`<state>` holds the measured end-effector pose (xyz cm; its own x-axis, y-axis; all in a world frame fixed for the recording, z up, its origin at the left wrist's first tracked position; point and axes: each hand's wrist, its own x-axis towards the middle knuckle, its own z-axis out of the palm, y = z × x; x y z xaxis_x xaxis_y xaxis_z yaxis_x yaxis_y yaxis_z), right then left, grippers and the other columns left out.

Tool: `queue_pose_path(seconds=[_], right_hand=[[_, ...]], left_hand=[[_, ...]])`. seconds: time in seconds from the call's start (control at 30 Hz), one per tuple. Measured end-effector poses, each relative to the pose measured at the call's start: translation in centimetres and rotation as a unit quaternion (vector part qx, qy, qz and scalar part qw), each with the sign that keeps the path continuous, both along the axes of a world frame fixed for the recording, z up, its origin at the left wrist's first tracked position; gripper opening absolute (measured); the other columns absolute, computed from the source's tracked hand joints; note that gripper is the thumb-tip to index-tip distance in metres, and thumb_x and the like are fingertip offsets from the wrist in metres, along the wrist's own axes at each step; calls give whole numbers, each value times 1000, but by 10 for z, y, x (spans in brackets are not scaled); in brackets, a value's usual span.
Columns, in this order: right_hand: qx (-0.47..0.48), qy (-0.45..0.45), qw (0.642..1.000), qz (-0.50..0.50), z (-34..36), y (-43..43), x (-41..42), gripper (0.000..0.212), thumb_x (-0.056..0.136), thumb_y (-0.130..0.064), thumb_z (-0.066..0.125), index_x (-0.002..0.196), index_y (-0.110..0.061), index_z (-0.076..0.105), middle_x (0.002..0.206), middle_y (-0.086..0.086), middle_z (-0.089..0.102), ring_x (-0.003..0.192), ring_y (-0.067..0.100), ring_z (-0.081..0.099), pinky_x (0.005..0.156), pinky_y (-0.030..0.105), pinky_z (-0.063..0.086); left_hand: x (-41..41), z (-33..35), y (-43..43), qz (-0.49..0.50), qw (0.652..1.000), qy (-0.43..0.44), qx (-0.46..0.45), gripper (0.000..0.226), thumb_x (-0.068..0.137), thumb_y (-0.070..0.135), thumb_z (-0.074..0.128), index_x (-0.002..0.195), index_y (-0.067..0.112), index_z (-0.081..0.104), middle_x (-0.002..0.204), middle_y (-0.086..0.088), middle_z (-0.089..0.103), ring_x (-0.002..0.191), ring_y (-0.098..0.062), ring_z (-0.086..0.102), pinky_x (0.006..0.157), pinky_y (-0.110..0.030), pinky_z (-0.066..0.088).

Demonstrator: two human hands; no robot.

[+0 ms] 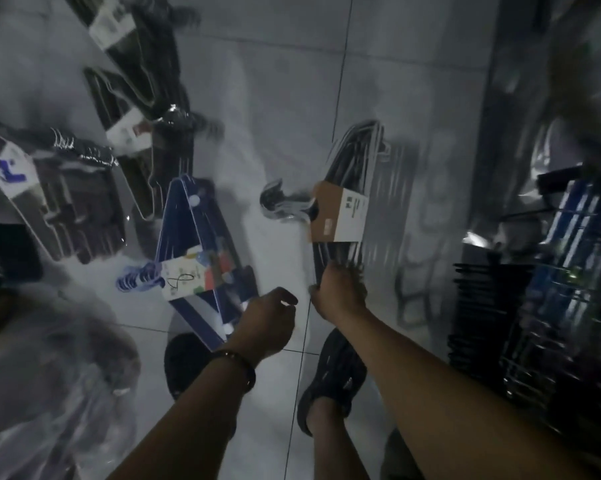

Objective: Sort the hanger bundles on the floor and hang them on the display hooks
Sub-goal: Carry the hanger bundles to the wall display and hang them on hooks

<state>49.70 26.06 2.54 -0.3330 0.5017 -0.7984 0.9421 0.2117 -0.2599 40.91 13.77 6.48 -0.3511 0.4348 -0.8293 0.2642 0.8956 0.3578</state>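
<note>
Scanning from the left edge: several dark bundles with white labels lie scattered on the tiled floor, unsorted. Next over, the blue hanger bundle lies flat, hooks pointing left, its near corner running under the left hand. That hand's fingers are curled, but blur hides whether they hold the blue frame or only hover over it; I cannot tell. Just right of it, the right hand is closed tight round the near end of the black hanger bundle, which stretches away from me with a brown card sleeve about its middle. A wire rack stands far right; I make out no free display hook there. Risks, as I judge them: gripped by one end only, the black bundle would hang long and heavy, so it may twist out of the fingers, or the hangers may slide through the sleeve and fan apart. Its hooks could snag the rack wire. A shoe stands just beside the blue bundle's near corner; one step could crack it.
</note>
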Motion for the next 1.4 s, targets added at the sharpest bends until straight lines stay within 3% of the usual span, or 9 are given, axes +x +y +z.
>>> queue_pose_path(seconds=[0.17, 0.33, 0.47, 0.67, 0.8, 1.0, 1.13, 1.27, 1.4], right_hand=[[23, -22, 999, -8, -55, -15, -16, 49, 103, -28, 59, 143, -1, 49, 130, 22, 67, 117, 40, 67, 92, 43, 57], [73, -39, 990, -118, -71, -27, -31, 31, 93, -25, 73, 116, -5, 67, 112, 20, 72, 103, 41, 71, 84, 46, 63], [110, -65, 979, -160, -83, -28, -38, 26, 88, -21, 75, 108, -7, 70, 109, 19, 73, 102, 43, 71, 83, 54, 63], [91, -58, 979, -172, -72, -18, -37, 24, 91, -11, 70, 114, -4, 70, 112, 21, 72, 106, 43, 70, 86, 49, 62], [88, -6, 977, -195, -50, -19, -29, 20, 83, -20, 64, 101, -13, 68, 98, 13, 73, 94, 39, 73, 77, 49, 64], [16, 98, 952, -289, 22, 1, -13, 25, 84, -14, 70, 108, -19, 64, 95, 0, 69, 90, 28, 72, 78, 39, 63], [-66, 141, 932, -328, 106, 22, 2, 44, 78, -9, 83, 119, -15, 70, 95, 0, 75, 83, 18, 74, 74, 30, 62], [-156, 202, 907, -336, 230, 28, 21, 36, 80, -3, 84, 110, -19, 75, 96, 0, 81, 84, 13, 78, 73, 32, 63], [-248, 274, 861, -350, 363, 26, 35, 39, 77, 6, 83, 109, -15, 76, 103, 9, 80, 98, 25, 77, 80, 37, 60]], left_hand=[[24, -43, -21, 78, 997, 18, 16, 25, 107, 25, 49, 120, 24, 70, 109, 6, 71, 92, -9, 64, 76, -23, 48], [38, -61, -41, 127, 992, 15, 3, 24, 104, 21, 52, 114, 25, 74, 109, 8, 73, 99, -8, 66, 72, -5, 38], [31, -59, -56, 214, 975, 54, 2, 21, 105, 21, 53, 109, 28, 72, 106, 6, 74, 100, -11, 67, 85, -29, 55], [16, -53, -58, 202, 979, 28, 11, 18, 104, 21, 55, 101, 33, 68, 103, 7, 76, 94, -9, 69, 89, -35, 59], [7, -41, -38, 278, 960, -36, 17, 17, 96, 37, 50, 98, 35, 67, 102, 9, 75, 92, -14, 74, 90, -45, 62], [-8, 8, 5, 454, 880, -129, 52, 17, 106, 26, 56, 120, 18, 62, 117, -7, 69, 103, -28, 69, 82, -40, 58], [-33, 56, 30, 477, 857, -171, 92, 36, 106, 42, 59, 133, 18, 55, 132, -7, 63, 115, -27, 65, 92, -43, 57], [-61, 132, 46, 473, 832, -278, 79, 58, 102, 54, 59, 148, 22, 49, 145, -9, 55, 132, -35, 57, 108, -51, 51], [-70, 243, 58, 458, 788, -392, 122, 49, 101, 41, 65, 142, 14, 62, 142, -14, 62, 125, -36, 63, 104, -46, 52]])
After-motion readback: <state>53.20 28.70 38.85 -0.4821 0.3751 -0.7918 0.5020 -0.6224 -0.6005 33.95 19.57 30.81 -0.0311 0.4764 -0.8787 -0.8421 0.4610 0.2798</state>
